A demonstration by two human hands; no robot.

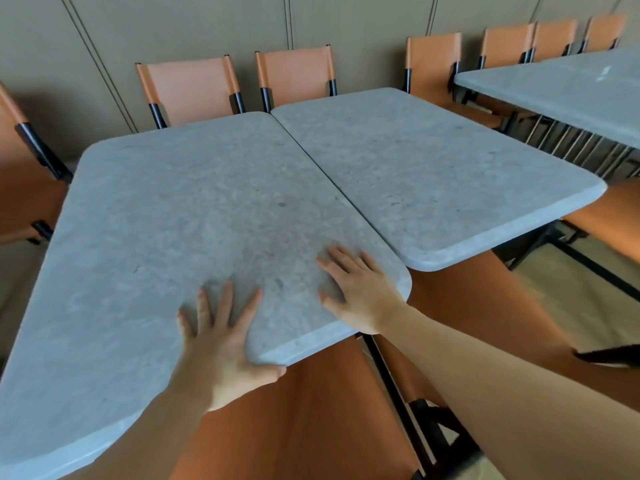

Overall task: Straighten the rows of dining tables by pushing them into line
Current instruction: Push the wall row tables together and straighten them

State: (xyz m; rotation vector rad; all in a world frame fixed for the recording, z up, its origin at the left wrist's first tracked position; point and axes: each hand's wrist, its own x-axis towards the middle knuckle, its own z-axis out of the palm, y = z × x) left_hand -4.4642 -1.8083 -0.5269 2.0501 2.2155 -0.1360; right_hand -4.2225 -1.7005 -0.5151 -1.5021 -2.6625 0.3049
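If near desk (166,237) is shoved unevenly, corner could jam against far desk (433,174) along shared seam, or swing into chairs (294,77) at wall. Left hand (221,344) laid flat, fingers spread, thumb hooked over front edge; right hand (356,292) flat, open, near rounded corner. Grey stone-look tops, rounded corners, side edges touching; near desk's front edge juts closer than far desk's.

The single head view looks forward and steeply down, close over the near bench (180,216), toward chairs (188,88) along the wall (207,26).
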